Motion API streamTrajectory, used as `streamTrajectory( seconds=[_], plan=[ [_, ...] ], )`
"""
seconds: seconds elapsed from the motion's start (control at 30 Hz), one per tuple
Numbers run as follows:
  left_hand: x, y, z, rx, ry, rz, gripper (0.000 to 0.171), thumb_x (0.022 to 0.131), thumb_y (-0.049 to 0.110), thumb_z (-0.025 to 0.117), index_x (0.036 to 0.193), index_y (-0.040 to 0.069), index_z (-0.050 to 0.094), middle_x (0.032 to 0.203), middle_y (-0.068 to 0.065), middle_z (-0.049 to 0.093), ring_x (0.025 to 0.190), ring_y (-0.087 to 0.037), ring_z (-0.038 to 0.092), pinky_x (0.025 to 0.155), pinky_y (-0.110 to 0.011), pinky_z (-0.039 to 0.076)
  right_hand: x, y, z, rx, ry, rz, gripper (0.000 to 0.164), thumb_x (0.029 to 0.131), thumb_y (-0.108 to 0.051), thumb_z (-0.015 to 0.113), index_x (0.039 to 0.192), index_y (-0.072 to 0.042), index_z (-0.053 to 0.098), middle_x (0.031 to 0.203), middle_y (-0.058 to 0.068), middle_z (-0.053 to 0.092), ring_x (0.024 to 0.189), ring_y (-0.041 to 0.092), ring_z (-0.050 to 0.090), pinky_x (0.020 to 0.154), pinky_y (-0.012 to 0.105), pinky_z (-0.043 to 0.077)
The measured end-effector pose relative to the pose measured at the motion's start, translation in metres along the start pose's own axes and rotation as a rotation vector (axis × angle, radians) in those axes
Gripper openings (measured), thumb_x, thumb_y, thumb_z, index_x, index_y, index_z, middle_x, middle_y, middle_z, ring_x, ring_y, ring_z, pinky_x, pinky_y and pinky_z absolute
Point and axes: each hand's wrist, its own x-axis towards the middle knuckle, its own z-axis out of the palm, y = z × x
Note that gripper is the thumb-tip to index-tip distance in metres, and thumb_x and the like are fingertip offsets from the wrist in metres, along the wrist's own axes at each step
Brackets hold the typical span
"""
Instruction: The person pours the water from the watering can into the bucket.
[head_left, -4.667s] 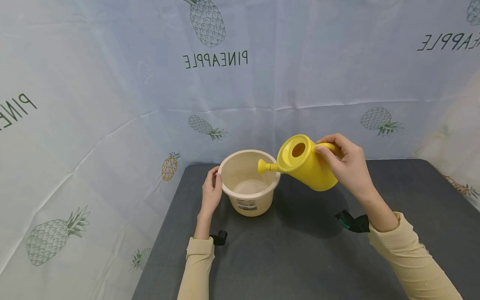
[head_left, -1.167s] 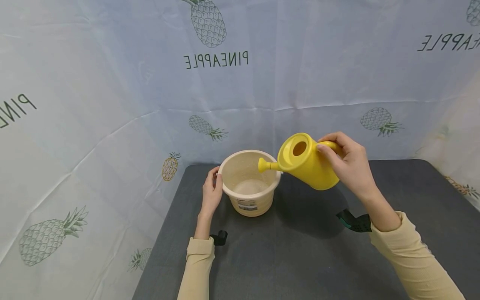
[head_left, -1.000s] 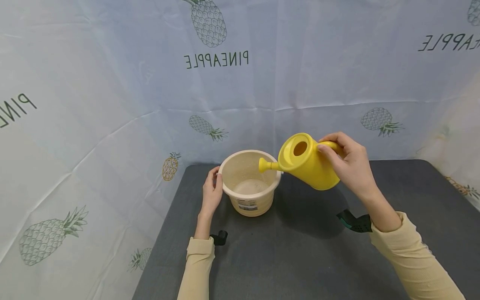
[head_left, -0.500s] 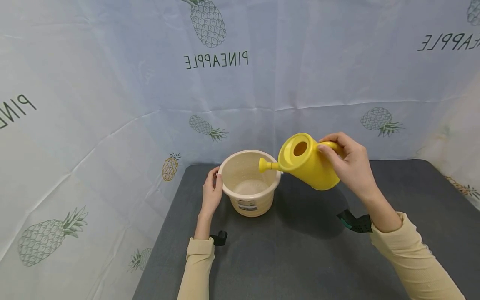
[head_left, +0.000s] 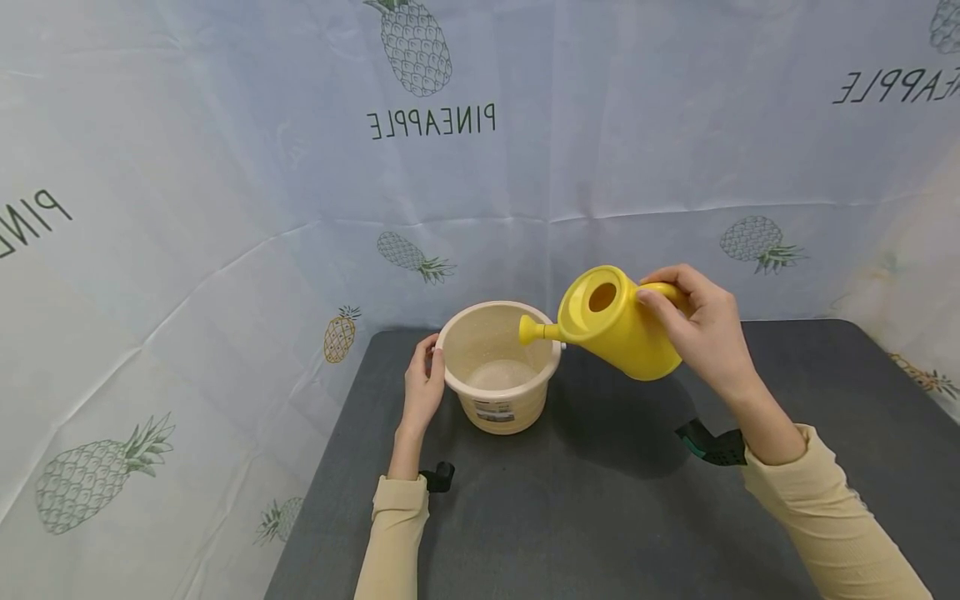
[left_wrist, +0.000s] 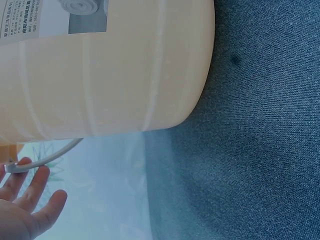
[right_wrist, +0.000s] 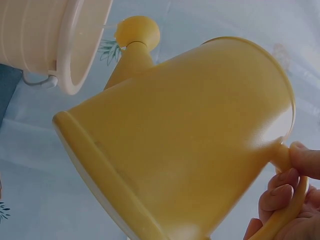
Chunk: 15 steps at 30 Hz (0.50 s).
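Right grip [head_left: 702, 335] grasps yellow watering can [head_left: 633, 346]; left grip [head_left: 423, 388] touches plastic bucket [head_left: 529, 405], closure cannot be told. Pouring appears in hand; next move calls for steady tilt.

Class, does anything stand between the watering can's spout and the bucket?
Nothing visible does. The right hand holds the can tilted, its spout aimed into the bucket, no object between. The left hand is at the bucket's other side, clear of that path.
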Motion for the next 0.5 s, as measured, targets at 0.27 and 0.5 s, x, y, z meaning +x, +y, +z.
streamTrajectory(
  seconds=[0.27,0.5],
  plan=[
    [0.0002,0.0000,0.0000,0.002,0.000,-0.003,0.035,0.099,0.005,0.041,0.131,-0.010,0.043,0.125,-0.027,0.049,0.112,-0.038,0.049,0.085,-0.051,0.044,0.0007,-0.0004,0.0000,-0.001,0.001,-0.006,0.014,0.089,-0.007,0.061,0.099,0.002,0.063,0.090,0.002,0.061,0.076,0.003,0.055,0.069,0.013,0.042],
    [0.0003,0.0008,-0.0006,0.001,0.002,-0.008,0.035,0.099,0.005,0.041,0.131,-0.009,0.043,0.125,-0.028,0.049,0.111,-0.039,0.049,0.085,-0.051,0.043,0.0015,-0.0015,0.0005,-0.002,0.003,-0.006,0.012,0.088,-0.003,0.062,0.099,0.003,0.063,0.089,-0.006,0.060,0.077,0.003,0.054,0.070,0.012,0.042]
  ],
)
